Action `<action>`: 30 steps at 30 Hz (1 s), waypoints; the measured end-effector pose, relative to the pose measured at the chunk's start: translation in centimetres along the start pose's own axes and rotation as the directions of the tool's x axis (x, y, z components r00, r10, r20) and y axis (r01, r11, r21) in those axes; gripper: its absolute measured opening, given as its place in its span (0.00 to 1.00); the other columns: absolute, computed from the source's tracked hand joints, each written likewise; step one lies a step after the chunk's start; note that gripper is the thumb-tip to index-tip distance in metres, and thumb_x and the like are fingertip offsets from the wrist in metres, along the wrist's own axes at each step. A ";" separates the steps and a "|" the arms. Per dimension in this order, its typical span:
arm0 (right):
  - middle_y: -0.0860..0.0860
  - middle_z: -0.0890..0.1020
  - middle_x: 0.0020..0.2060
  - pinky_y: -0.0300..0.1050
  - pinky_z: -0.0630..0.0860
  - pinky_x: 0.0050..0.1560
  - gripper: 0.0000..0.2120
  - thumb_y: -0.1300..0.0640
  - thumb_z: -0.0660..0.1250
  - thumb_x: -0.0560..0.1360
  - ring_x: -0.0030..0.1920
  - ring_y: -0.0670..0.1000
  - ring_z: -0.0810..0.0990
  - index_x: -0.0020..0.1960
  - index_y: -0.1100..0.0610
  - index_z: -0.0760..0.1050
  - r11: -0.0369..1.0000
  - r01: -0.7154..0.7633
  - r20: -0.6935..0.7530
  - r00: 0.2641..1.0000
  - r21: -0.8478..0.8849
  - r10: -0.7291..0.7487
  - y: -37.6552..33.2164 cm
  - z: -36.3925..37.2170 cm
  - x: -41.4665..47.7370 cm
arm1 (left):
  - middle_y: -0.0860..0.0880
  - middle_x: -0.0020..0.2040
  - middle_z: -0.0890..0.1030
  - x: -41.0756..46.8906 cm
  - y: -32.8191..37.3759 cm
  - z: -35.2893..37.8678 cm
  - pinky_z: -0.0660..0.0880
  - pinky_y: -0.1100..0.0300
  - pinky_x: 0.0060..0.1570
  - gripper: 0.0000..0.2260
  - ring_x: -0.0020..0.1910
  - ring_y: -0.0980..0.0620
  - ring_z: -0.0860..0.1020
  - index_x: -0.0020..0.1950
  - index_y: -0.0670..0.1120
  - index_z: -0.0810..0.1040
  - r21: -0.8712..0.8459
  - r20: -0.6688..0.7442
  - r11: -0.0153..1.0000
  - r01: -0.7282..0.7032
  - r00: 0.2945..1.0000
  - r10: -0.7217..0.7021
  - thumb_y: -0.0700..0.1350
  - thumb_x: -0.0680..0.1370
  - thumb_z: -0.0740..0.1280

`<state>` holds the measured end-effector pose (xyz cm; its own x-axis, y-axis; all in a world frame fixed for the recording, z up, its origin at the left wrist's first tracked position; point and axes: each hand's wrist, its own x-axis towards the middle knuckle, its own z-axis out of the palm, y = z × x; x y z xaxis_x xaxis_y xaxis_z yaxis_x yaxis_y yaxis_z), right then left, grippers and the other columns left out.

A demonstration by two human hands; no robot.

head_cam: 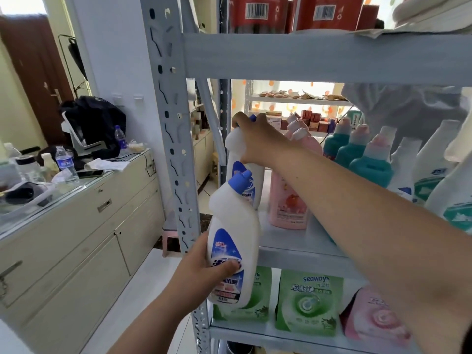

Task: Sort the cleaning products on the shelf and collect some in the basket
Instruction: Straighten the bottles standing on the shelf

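While the left hand (199, 267) is gripping one white bottle (231, 226) round its belly, out in front of the shelf (293, 242), the right hand (255, 136) is closing round the neck of a second bottle (233, 145) standing at the shelf's left end, just beside a pink bottle (288, 198). With the right fingertips mostly hidden, that grip is probably snug. Lifting straight up before swinging outward is looking wisest, sparing the pink neighbour. No basket is showing.
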<state>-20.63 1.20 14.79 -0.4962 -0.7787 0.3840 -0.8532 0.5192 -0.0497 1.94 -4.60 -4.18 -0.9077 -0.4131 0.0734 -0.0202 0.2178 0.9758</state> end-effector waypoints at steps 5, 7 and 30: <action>0.63 0.69 0.65 0.48 0.74 0.50 0.43 0.55 0.82 0.68 0.57 0.61 0.77 0.76 0.55 0.62 0.993 -0.091 0.053 0.994 -0.078 0.096 0.8 0.0 2.7 | 0.54 0.51 0.86 0.9 0.2 0.1 0.83 0.49 0.49 0.19 0.48 0.51 0.86 0.50 0.67 0.75 -0.003 -0.047 1.000 0.003 0.999 -0.003 0.60 0.63 0.77; 0.63 0.69 0.66 0.48 0.74 0.51 0.43 0.56 0.81 0.70 0.61 0.61 0.77 0.77 0.56 0.61 0.990 -0.110 0.054 0.992 -0.088 0.115 0.8 0.1 3.3 | 0.54 0.51 0.87 1.1 0.4 0.1 0.84 0.49 0.49 0.19 0.48 0.51 0.86 0.50 0.67 0.75 -0.004 -0.062 1.000 0.000 0.998 0.000 0.60 0.63 0.77; 0.56 0.77 0.62 0.45 0.71 0.44 0.22 0.53 0.61 0.81 0.54 0.54 0.76 0.74 0.54 0.67 0.979 -0.194 -0.046 0.979 0.061 0.197 -0.4 -1.5 -2.5 | 0.51 0.51 0.87 0.6 1.2 -0.4 0.83 0.45 0.51 0.28 0.48 0.49 0.87 0.59 0.55 0.75 -0.022 -0.067 0.998 0.057 0.996 -0.058 0.58 0.62 0.78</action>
<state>-18.81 3.51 15.26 -0.6468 -0.6437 0.4090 -0.7486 0.6384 -0.1791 1.57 -4.98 -2.92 -0.8748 -0.4835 0.0299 -0.0626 0.1740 0.9827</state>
